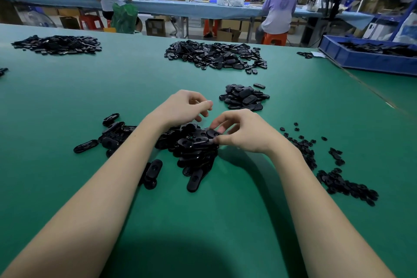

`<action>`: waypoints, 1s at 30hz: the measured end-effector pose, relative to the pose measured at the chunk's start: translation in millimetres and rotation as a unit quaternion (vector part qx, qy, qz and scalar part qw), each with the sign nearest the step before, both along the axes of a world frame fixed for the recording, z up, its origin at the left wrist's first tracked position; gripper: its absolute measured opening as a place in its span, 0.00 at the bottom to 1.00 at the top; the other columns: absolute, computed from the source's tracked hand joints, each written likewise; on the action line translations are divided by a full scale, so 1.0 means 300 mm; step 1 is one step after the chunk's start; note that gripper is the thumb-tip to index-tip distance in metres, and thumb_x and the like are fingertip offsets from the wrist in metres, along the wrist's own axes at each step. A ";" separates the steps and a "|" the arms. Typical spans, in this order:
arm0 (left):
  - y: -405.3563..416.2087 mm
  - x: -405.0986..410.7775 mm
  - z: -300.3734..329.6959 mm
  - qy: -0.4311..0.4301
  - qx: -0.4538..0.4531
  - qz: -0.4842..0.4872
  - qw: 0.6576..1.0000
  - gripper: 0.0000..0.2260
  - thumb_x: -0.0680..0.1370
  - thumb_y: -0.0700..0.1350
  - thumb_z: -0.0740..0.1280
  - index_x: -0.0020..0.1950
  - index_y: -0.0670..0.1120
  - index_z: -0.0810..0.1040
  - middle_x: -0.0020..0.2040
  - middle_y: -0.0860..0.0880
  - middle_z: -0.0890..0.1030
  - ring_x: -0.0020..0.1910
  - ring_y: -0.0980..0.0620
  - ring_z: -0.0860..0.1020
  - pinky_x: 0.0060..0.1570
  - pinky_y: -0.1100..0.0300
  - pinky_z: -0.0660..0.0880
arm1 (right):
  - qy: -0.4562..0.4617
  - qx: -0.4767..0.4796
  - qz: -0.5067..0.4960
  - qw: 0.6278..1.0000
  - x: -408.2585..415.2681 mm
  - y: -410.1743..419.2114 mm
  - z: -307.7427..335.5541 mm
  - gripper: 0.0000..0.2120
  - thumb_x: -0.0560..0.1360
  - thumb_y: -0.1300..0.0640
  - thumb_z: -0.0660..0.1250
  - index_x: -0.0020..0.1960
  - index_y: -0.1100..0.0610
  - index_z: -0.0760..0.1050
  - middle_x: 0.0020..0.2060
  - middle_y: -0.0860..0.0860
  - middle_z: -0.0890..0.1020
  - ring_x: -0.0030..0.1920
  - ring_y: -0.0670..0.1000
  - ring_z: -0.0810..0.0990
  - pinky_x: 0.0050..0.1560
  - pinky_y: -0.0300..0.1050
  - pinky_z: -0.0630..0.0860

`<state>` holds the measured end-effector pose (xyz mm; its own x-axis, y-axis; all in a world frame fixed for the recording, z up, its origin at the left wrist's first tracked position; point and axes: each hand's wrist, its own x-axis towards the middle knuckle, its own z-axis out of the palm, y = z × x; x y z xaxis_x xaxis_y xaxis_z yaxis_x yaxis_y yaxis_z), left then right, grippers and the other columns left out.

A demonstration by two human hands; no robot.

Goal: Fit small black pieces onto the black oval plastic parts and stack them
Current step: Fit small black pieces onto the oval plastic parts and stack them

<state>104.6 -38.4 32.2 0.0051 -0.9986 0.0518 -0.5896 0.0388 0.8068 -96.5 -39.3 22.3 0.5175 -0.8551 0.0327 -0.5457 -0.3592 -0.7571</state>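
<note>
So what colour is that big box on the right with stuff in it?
Blue. The plastic box sits at the table's far right edge, seen in the head view.

a: any writing you can actually read here?

b: only one bit. the seated person's lilac shirt (279,10), at the long blue bench beyond the far edge of the green worktop, has pale lettering across the upper back.

a: what does it say?

b: the first word looks like "china". the second word is too blurred to make out, and a faint emblem sits under it.

a: anything on the cardboard boxes (155,26) under that bench?

b: no print i can read.

a: the blue crate (361,60) at the worktop's far right corner?

b: nothing legible on it.
</note>
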 end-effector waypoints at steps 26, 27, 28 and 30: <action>0.060 -0.300 -0.048 0.345 0.091 -0.011 0.934 0.13 0.78 0.29 0.66 0.60 0.42 0.76 0.57 0.40 0.79 0.45 0.44 0.87 0.53 0.60 0.81 | 0.260 0.064 -0.204 0.942 -0.326 -0.032 0.091 0.05 0.65 0.47 0.81 0.38 0.42 0.86 0.45 0.43 0.86 0.51 0.46 0.82 0.55 0.45 0.78; 0.060 -0.299 -0.047 0.343 0.089 -0.016 0.935 0.14 0.78 0.29 0.66 0.61 0.42 0.77 0.57 0.40 0.79 0.45 0.44 0.87 0.53 0.61 0.81 | 0.260 0.071 -0.199 0.942 -0.324 -0.032 0.088 0.05 0.64 0.47 0.82 0.37 0.41 0.86 0.44 0.42 0.86 0.50 0.46 0.82 0.55 0.44 0.79; 0.060 -0.298 -0.045 0.342 0.086 -0.021 0.935 0.14 0.78 0.29 0.66 0.61 0.42 0.77 0.56 0.40 0.79 0.45 0.44 0.87 0.51 0.62 0.82 | 0.259 0.073 -0.197 0.943 -0.320 -0.033 0.085 0.06 0.64 0.47 0.82 0.37 0.41 0.86 0.44 0.42 0.87 0.50 0.45 0.82 0.56 0.44 0.79; 0.060 -0.296 -0.043 0.341 0.082 -0.028 0.936 0.14 0.78 0.29 0.65 0.61 0.42 0.79 0.53 0.41 0.80 0.45 0.44 0.87 0.47 0.64 0.82 | 0.253 0.075 -0.195 0.945 -0.314 -0.035 0.078 0.06 0.64 0.48 0.83 0.36 0.41 0.86 0.43 0.42 0.87 0.50 0.46 0.83 0.56 0.45 0.79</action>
<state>15.7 -20.3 19.2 -0.0708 -0.9926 -0.0988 0.0647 -0.1034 0.9925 -190.7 -49.8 45.8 0.0793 -0.9593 -0.2710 -0.9203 0.0340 -0.3897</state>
